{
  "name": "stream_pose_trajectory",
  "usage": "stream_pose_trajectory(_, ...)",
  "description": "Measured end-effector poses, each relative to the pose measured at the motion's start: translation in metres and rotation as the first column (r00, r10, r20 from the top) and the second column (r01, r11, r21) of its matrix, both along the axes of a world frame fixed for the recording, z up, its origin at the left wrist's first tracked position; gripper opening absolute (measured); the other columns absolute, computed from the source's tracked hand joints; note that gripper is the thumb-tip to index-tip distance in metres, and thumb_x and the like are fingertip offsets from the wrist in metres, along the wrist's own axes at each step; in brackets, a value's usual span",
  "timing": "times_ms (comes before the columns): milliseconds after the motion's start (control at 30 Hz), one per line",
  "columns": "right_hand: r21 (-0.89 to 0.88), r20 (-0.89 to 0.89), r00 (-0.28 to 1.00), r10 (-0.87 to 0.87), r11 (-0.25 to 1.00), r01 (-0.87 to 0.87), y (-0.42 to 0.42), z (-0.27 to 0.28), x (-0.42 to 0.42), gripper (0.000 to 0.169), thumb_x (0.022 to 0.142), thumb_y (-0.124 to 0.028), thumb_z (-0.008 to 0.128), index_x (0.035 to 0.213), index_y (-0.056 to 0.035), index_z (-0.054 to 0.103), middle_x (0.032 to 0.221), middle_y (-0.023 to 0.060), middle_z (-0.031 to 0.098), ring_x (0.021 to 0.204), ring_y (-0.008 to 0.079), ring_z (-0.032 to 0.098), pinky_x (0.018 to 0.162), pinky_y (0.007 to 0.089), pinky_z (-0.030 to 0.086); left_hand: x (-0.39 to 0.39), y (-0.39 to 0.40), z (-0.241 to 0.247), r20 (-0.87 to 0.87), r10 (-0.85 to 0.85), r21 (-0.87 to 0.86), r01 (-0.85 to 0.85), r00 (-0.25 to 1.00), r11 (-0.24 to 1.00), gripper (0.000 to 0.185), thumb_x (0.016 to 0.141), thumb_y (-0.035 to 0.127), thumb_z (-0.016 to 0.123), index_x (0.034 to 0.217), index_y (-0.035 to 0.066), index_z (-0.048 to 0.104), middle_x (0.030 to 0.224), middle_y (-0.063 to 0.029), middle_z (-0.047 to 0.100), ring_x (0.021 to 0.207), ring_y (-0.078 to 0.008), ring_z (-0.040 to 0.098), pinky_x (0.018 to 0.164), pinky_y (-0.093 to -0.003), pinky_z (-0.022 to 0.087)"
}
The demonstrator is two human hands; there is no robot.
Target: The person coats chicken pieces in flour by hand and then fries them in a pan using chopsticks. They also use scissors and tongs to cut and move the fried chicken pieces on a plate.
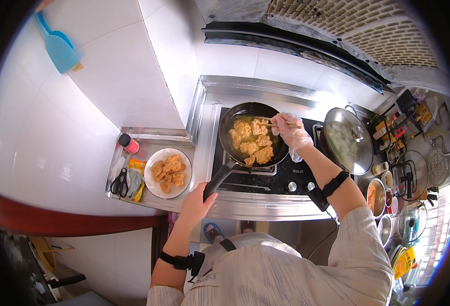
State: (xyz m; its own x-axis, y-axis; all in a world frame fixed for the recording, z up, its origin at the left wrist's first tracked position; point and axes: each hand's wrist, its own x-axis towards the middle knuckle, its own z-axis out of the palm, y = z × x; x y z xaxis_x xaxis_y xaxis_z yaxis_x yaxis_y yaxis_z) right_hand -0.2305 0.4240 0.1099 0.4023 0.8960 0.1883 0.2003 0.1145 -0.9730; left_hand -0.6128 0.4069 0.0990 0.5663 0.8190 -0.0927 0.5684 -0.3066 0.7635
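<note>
My left hand (pixel 196 202) grips the black handle (pixel 219 179) of a frying pan (pixel 228 118) on the left side of the gas stove. Several golden, crusted fried pieces (pixel 249 147) lie in oil in the pan. In a clear plastic glove, my right hand (pixel 289 130) holds wooden chopsticks (pixel 267 123), which reach over the pan's right side. Their tips are at a fried piece (pixel 259 127) near the far right; whether they pinch it I cannot tell. More fried pieces (pixel 169 170) rest on a white plate (pixel 152 186) left of the stove.
Right of the pan stands a wok with a glass lid (pixel 338 134). Black scissors (pixel 120 183), packets (pixel 137 165) and a jar with a black cap (pixel 128 142) lie beyond the plate. Metal bowls (pixel 378 195) line the right counter. The range hood (pixel 297 44) hangs above the back.
</note>
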Motion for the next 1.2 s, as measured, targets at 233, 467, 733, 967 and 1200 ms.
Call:
stream_pose_trajectory(233,-0.142,-0.073,0.996,-0.049,0.989,0.038,-0.010,0.016,-0.007,0.018,0.092,-0.014,0.058,0.087,0.0022,0.063,0.076,0.0045,0.061,0.061,0.0113,0.056,0.055,0.0234,0.046,0.001,0.000,0.003,-0.033,-0.011,-0.004,0.011,0.999,1.000,0.042,0.085,0.031,0.064,0.115,0.003,0.054,0.084,-0.0205,0.064,0.081,-0.0387,0.062,0.070,-0.0432,0.048)
stream_pose_trajectory(467,-0.099,0.234,0.968,-0.095,0.988,0.121,-0.021,0.023,0.010,0.010,0.088,-0.010,0.062,0.084,-0.0014,0.065,0.067,-0.0034,0.057,0.062,0.0061,0.053,0.054,0.0217,0.041,-0.001,0.000,0.000,-0.015,-0.003,-0.007,0.003,1.000,1.000,0.042,0.085,0.031,0.063,0.115,0.003,0.054,0.083,-0.0208,0.064,0.080,-0.0392,0.062,0.069,-0.0436,0.048)
stream_pose_trajectory(733,-0.059,0.160,0.982,-0.105,0.992,0.115,-0.006,0.025,-0.017,0.007,0.087,-0.005,0.063,0.082,-0.0002,0.063,0.069,-0.0031,0.057,0.061,0.0054,0.051,0.055,0.0216,0.042,0.000,0.000,0.003,-0.026,-0.016,-0.001,0.016,1.000,1.000,0.042,0.085,0.031,0.063,0.115,0.003,0.054,0.084,-0.0208,0.065,0.081,-0.0390,0.062,0.070,-0.0440,0.048)
stream_pose_trajectory(967,-0.148,0.148,0.981,0.124,0.984,-0.102,-0.013,0.045,-0.059,0.008,0.090,-0.008,0.060,0.086,-0.0028,0.063,0.069,-0.0028,0.056,0.060,0.0059,0.051,0.055,0.0200,0.042,-0.003,-0.002,0.007,0.008,0.008,-0.029,-0.008,1.000,1.000,0.039,0.085,0.030,0.063,0.112,0.003,0.054,0.081,-0.0200,0.064,0.078,-0.0391,0.061,0.068,-0.0434,0.048)
stream_pose_trajectory(1200,-0.121,0.203,0.949,0.241,0.968,-0.220,-0.011,0.020,-0.068,0.010,0.088,-0.010,0.063,0.085,-0.0015,0.066,0.073,0.0021,0.064,0.067,0.0098,0.059,0.061,0.0226,0.047,0.000,0.000,0.003,0.000,-0.008,-0.009,0.008,1.000,1.000,0.038,0.086,0.031,0.063,0.111,0.004,0.055,0.082,-0.0205,0.063,0.079,-0.0393,0.061,0.068,-0.0440,0.047)
